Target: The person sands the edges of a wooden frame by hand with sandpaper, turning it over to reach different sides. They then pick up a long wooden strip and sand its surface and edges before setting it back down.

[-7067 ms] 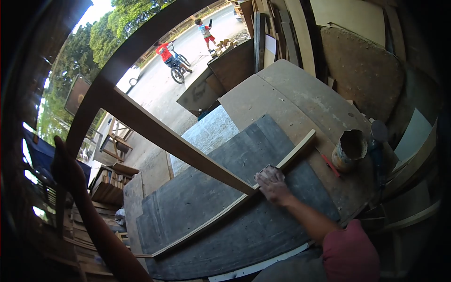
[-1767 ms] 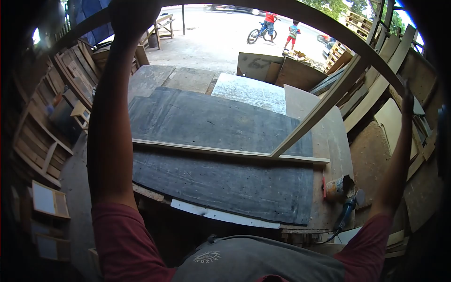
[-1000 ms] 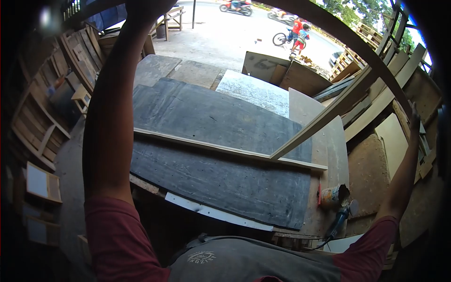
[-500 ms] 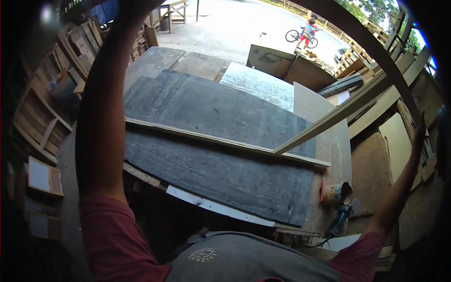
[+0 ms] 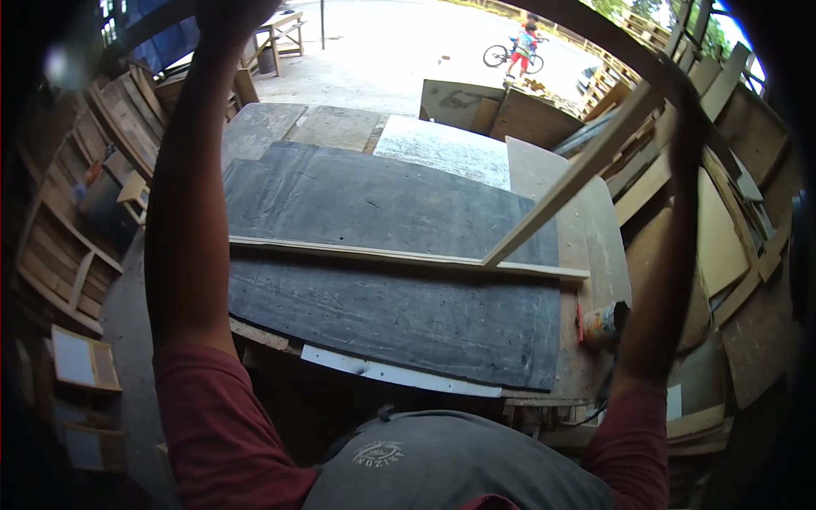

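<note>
A wooden frame (image 5: 374,251) stands on the dark-topped workbench (image 5: 382,327), its bottom rail lying across the middle. One pale upright rises from near the rail's right end toward the upper right. The frame's top rail (image 5: 586,27) arcs dark across the top of the view, bent by the lens. My left hand (image 5: 238,12), partly cut off by the upper edge, is closed around the top rail at the left. At the upper right, my right hand (image 5: 682,98) is closed on the frame near the top of the upright; its fingers are dark and hard to make out.
A stained can (image 5: 599,325) stands at the bench's right edge, beside my right forearm. Wood boards (image 5: 748,153) lean on the right, and more wooden pieces (image 5: 68,272) stack at the left. Beyond the bench, a person (image 5: 523,51) is beside a bicycle (image 5: 497,56) on the road.
My right hand has moved left and up along the frame, and my right forearm now covers the power tool beside the can. The camera view has shifted slightly. My left hand stays at the top rail.
</note>
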The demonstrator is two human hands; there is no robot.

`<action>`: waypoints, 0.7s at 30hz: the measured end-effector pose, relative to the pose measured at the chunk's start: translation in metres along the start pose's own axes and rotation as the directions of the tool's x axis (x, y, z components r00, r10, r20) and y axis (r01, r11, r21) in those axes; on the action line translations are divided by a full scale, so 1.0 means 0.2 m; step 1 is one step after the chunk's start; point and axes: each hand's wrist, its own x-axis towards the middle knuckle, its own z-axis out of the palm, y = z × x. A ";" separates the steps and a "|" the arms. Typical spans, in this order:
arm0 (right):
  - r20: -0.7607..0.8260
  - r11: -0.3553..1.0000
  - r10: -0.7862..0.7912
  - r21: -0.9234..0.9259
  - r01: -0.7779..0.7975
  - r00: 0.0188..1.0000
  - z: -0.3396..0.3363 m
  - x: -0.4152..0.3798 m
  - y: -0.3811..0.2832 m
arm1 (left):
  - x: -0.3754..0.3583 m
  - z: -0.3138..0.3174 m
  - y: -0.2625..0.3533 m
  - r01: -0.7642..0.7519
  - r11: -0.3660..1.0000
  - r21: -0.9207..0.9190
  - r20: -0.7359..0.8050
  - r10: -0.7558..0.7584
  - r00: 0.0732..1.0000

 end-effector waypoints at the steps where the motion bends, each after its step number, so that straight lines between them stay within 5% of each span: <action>1: 0.007 0.963 -0.244 -0.117 0.243 0.970 0.22 0.03 -0.28 | 0.01 0.00 0.00 0.041 0.998 -0.047 0.058 -0.038 0.998; 4: 0.371 0.717 -0.125 -0.608 0.342 0.920 0.46 0.20 -0.46 | 0.00 0.07 -0.04 -0.081 0.997 -0.004 0.008 0.081 0.997; 6: 0.375 0.803 -0.065 -0.530 0.272 0.925 0.34 0.20 -0.47 | 0.00 0.08 -0.03 -0.071 0.997 0.001 -0.002 0.071 0.997; 8: 0.198 0.928 -0.278 -0.197 0.315 0.940 0.13 0.11 -0.26 | 0.01 0.01 0.01 0.008 0.997 -0.083 0.030 -0.005 1.000; 9: 0.155 0.971 0.043 -0.240 -0.005 0.987 -0.01 0.06 -0.27 | 0.00 0.00 0.01 0.017 0.997 -0.076 0.025 -0.015 1.000; 11: 0.074 0.949 0.102 -0.308 -0.074 0.992 -0.45 0.00 0.29 | 0.01 -0.02 0.02 -0.017 0.998 -0.067 0.005 0.017 1.000; 13: 0.184 0.688 0.042 -0.718 0.105 0.982 -1.04 -0.06 0.90 | 0.02 -0.08 0.05 0.028 0.995 -0.098 0.048 -0.024 0.999; 14: 0.406 0.287 -0.244 -0.837 0.465 0.881 -1.36 -0.09 1.20 | 0.02 -0.09 0.04 0.020 0.996 -0.093 0.093 -0.011 0.996; 15: 0.354 0.151 0.064 -0.928 0.341 0.933 -1.63 -0.10 1.41 | 0.02 -0.11 0.04 0.016 0.998 -0.068 0.096 -0.009 0.995; 16: 0.363 0.121 0.104 -0.929 0.350 0.926 -1.75 -0.10 1.44 | 0.02 -0.11 0.04 0.012 0.998 -0.069 0.097 -0.006 0.995; 19: 0.360 0.118 0.248 -0.933 0.341 0.899 -1.85 -0.03 1.58 | 0.00 -0.11 0.02 0.006 0.999 -0.038 -0.027 -0.007 1.000; 21: 0.305 0.489 0.296 -0.862 0.131 0.905 -1.62 0.00 1.36 | 0.00 -0.11 0.02 0.076 0.997 -0.028 0.059 -0.075 0.995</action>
